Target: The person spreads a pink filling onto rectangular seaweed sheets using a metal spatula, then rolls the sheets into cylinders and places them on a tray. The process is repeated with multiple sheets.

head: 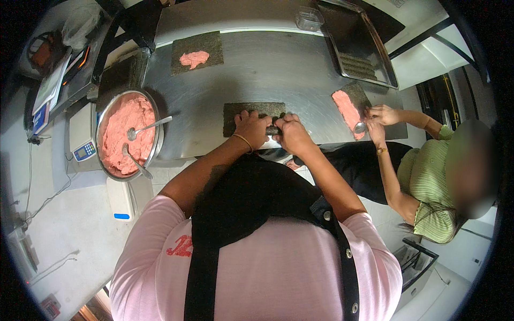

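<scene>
A dark green nori sheet (257,107) lies flat on the steel table before me, its near edge rolled up. My left hand (252,127) presses on the roll at the sheet's near side, fingers curled over it. At the roll's right part my right hand (292,133) grips with bent fingers. Between the two hands a short piece of the nori roll (274,131) shows; the rest lies under my fingers. Another nori sheet (215,44) at the back left bears a patch of pink paste (195,59).
A steel bowl (160,140) of pink paste with two spoons stands left, near a digital scale (83,132). At the back right are a metal tray (379,44) holding several nori rolls and a clear plastic container (309,19). A co-worker (429,172) spreads paste on nori at right.
</scene>
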A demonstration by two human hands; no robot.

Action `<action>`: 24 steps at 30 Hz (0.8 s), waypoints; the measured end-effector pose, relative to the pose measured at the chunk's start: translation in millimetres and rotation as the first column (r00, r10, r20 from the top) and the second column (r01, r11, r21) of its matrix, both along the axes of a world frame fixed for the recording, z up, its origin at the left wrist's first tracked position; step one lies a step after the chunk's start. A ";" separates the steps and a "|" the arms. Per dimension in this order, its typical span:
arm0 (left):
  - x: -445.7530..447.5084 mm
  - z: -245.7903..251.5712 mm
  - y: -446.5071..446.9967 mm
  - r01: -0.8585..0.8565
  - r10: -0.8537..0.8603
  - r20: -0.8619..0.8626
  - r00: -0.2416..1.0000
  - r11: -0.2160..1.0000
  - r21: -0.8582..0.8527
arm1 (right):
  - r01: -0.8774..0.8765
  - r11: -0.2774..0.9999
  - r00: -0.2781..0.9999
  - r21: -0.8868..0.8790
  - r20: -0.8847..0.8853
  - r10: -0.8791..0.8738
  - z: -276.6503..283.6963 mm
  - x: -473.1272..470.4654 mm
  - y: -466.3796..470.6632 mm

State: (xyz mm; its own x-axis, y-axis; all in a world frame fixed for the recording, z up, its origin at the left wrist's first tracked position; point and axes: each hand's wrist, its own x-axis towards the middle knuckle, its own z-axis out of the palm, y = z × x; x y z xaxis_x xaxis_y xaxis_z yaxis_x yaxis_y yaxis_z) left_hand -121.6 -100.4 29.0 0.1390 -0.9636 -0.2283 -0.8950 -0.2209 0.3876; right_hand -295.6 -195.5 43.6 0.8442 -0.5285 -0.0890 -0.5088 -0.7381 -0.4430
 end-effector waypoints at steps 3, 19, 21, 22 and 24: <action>1.4 4.7 -2.4 0.009 -0.008 -0.018 1.000 0.997 0.076 | 0.001 1.000 0.999 0.007 -0.033 -0.001 0.1 0.8 -0.7; 12.3 -3.4 2.0 0.070 -0.067 -0.061 0.996 0.996 0.051 | -0.030 1.000 0.990 -0.004 -0.136 0.029 3.5 3.6 -0.5; 26.9 -3.7 16.5 0.094 -0.095 -0.003 0.996 0.993 -0.070 | -0.022 1.000 0.992 0.016 -0.123 0.024 5.8 1.1 -1.7; 35.5 -4.0 24.8 0.110 -0.108 0.028 0.994 0.988 -0.107 | -0.003 0.999 0.994 -0.039 -0.107 -0.001 7.5 0.1 -2.1; 51.9 -6.4 44.4 0.080 -0.083 -0.026 0.996 0.990 -0.118 | 0.031 0.994 0.990 -0.105 -0.132 -0.044 11.1 0.9 -0.6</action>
State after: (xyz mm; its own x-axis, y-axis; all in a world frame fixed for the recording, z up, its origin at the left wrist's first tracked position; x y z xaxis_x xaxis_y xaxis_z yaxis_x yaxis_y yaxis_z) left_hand -69.7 -56.0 22.6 0.0537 -0.9917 -0.1168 -0.8954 -0.0996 0.4339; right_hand -294.7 -196.2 54.7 0.8078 -0.5717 -0.1438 -0.5866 -0.7553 -0.2923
